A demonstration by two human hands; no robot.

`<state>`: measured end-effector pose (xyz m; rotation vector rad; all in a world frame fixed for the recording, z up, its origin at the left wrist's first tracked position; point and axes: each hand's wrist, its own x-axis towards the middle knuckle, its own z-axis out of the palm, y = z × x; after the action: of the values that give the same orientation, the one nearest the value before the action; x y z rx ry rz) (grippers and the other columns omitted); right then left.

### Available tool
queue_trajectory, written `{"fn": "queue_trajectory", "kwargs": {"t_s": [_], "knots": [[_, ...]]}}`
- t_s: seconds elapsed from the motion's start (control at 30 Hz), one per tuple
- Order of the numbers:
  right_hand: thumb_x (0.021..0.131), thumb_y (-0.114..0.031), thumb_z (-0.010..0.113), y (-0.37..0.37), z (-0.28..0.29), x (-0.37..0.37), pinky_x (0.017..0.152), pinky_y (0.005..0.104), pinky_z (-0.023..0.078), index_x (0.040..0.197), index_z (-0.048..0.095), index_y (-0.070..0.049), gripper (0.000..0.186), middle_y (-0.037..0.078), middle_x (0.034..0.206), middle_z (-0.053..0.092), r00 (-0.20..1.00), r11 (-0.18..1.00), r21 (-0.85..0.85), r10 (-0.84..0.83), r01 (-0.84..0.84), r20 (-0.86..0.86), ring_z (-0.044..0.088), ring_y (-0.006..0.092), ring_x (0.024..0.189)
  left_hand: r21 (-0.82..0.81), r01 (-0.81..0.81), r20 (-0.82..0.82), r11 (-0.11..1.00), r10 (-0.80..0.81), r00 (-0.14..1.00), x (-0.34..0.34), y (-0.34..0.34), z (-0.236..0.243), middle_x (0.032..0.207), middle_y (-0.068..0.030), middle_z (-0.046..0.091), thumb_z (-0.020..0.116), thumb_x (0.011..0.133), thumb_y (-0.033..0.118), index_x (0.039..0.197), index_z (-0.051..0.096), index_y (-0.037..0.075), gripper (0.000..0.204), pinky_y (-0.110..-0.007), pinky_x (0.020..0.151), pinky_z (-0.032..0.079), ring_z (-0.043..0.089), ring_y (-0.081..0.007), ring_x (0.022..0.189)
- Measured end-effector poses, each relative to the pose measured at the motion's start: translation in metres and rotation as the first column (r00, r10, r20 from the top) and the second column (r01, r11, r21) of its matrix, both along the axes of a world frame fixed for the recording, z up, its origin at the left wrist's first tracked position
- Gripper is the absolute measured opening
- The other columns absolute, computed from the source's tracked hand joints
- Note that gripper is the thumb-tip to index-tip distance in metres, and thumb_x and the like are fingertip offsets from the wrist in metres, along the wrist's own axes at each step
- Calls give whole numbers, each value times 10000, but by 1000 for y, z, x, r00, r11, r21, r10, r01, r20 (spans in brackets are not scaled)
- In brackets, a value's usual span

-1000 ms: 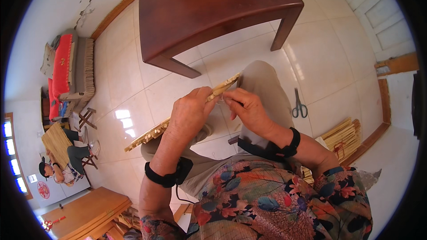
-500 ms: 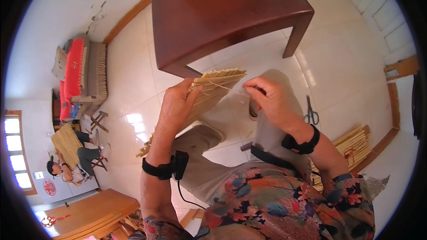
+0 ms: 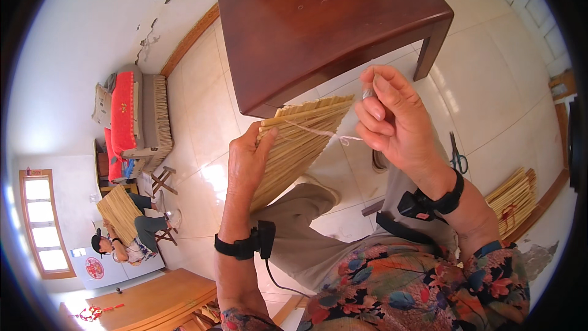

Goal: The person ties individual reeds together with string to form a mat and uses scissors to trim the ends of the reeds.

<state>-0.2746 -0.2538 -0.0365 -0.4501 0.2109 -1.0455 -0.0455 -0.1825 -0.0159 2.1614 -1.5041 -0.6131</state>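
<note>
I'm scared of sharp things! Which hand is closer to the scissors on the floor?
Right. The right grip is raised, left of the scissors and holding the string; the left grip is much farther left, on the mat of stalks.

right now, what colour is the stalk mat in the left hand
The stalk mat is pale straw-yellow, seen best in the head view.

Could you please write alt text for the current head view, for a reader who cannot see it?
A person's left hand grips the edge of a panel of straw-coloured stalks, with a pale string stretching from it to the right hand. A dark wooden table stands ahead, scissors lie on the floor, and another person holds a similar panel at left.
</note>
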Motion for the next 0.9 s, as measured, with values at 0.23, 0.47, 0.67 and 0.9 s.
{"fn": "queue_trajectory", "kwargs": {"t_s": [0.23, 0.47, 0.67, 0.9], "knots": [[926, -195, 477, 20, -5, -13, 384, 184, 259, 1015, 530, -11, 211, -54, 540, 314, 961, 960, 39, 277, -276, -14, 277, 40, 444, -8, -79, -13, 997, 78, 997, 9, -2, -3, 748, -64, 644, 580, 861, 214, 999, 612, -7, 263, -257, 647, 450, 531, -63, 696], [922, -165, 488, 60, -7, -9, 377, 183, 188, 1010, 542, -11, 185, -63, 540, 300, 776, 755, 214, 631, -619, 17, 250, 25, 432, -27, -63, 45, 998, 64, 997, 1, -3, -1, 682, -142, 620, 569, 862, 220, 989, 598, 26, 234, -316, 598, 457, 565, -156, 592], [926, -177, 479, 90, -18, 14, 371, 191, 193, 992, 555, -26, 181, -71, 536, 315, 712, 678, 302, 702, -670, 2, 255, 23, 410, -55, -12, 69, 998, 16, 997, -12, -2, -19, 691, -157, 621, 565, 859, 200, 993, 590, 19, 227, -308, 595, 458, 587, -157, 611], [888, -181, 514, 36, -51, 53, 446, 242, 386, 916, 606, -10, 196, 34, 611, 536, 650, 906, -57, 257, -420, -715, 487, 93, 480, 22, -48, -21, 999, 48, 999, -1, -4, -5, 695, -100, 627, 582, 853, 189, 1003, 607, 18, 229, -288, 598, 452, 537, -121, 600]]}}
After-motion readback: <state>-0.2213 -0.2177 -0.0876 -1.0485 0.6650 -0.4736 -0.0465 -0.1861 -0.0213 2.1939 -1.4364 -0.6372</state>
